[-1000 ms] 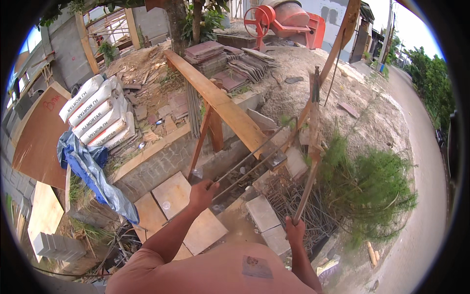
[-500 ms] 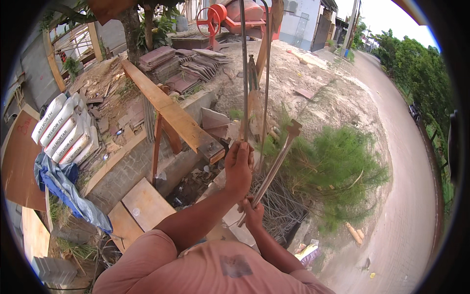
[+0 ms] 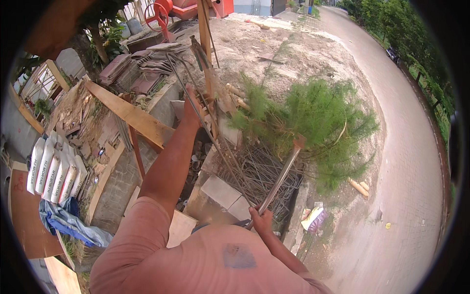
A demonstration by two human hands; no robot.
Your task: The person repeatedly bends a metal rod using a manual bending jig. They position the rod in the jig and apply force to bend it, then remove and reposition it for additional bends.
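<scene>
My left arm reaches far forward, with my left hand point(image 3: 192, 105) closed around a long, thin bent steel rod point(image 3: 176, 68). The rod slants from upper left down toward my right side, its lower part crossing in front of a heap of tangled steel rods point(image 3: 264, 171). Close to my body, my right hand point(image 3: 262, 220) grips the lower part of a thick metal bar point(image 3: 278, 188). A notched, rust-brown head tops this bar, which points up and away to the right. The fingers of my left hand show only in part.
A leafy green bush point(image 3: 313, 122) grows beyond the rod heap. A wooden beam point(image 3: 132, 115) slopes across on the left, near stacked roof tiles point(image 3: 147, 73) and white sacks point(image 3: 56, 169). Concrete blocks point(image 3: 223, 196) lie before me. A paved road point(image 3: 406, 196) runs along the right.
My left hand has moved forward and left, tipping the rod from upright to slanting. My right hand, still on the bar, has shifted slightly right and down. The view has turned downward and right.
</scene>
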